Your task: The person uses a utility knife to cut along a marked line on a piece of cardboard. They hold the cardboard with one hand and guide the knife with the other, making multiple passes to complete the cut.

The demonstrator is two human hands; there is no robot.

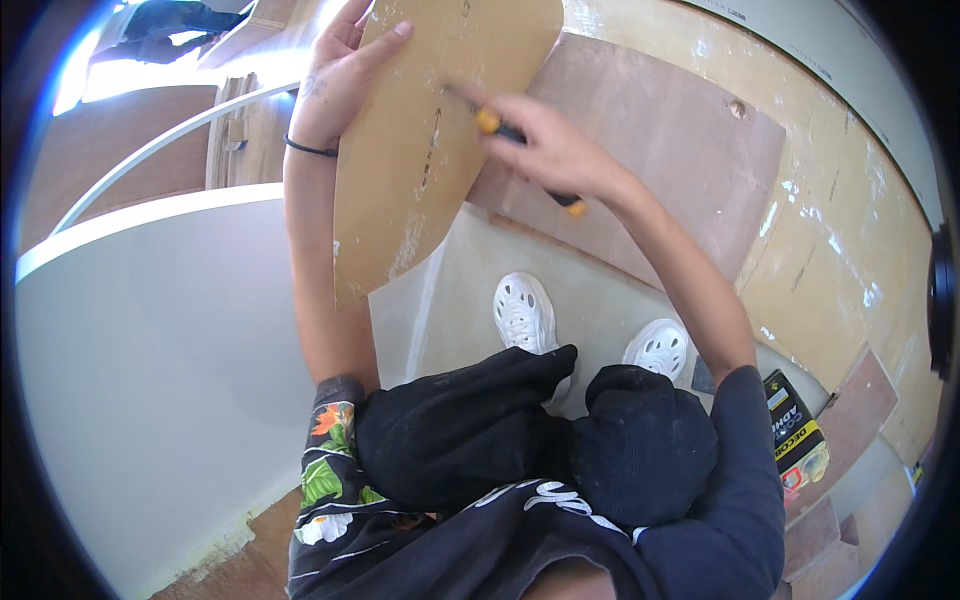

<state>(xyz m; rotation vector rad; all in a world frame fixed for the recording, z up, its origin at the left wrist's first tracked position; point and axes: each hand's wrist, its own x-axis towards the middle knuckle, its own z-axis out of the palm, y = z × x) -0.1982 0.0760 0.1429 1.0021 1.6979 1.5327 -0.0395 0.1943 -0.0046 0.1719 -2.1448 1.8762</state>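
Observation:
A thin tan panel (405, 172) with one curved edge, probably plywood, stands tilted before me. My left hand (341, 79) grips its left side near the top, with the thumb lying on the face. A printed arrow and white smears mark that face. My right hand (551, 146) is closed around a hand tool (491, 122) with a black and yellow handle. The tool's tip points at the panel's face. Motion blur hides its exact kind and whether it touches the panel.
A brown plywood sheet (637, 142) lies on paint-marked boards (832, 247) beyond my white clogs (525, 311). At my left stands a large grey-white panel (165, 330). A black and yellow adhesive container (795, 427) sits at my right. Part of another person (172, 22) shows at top left.

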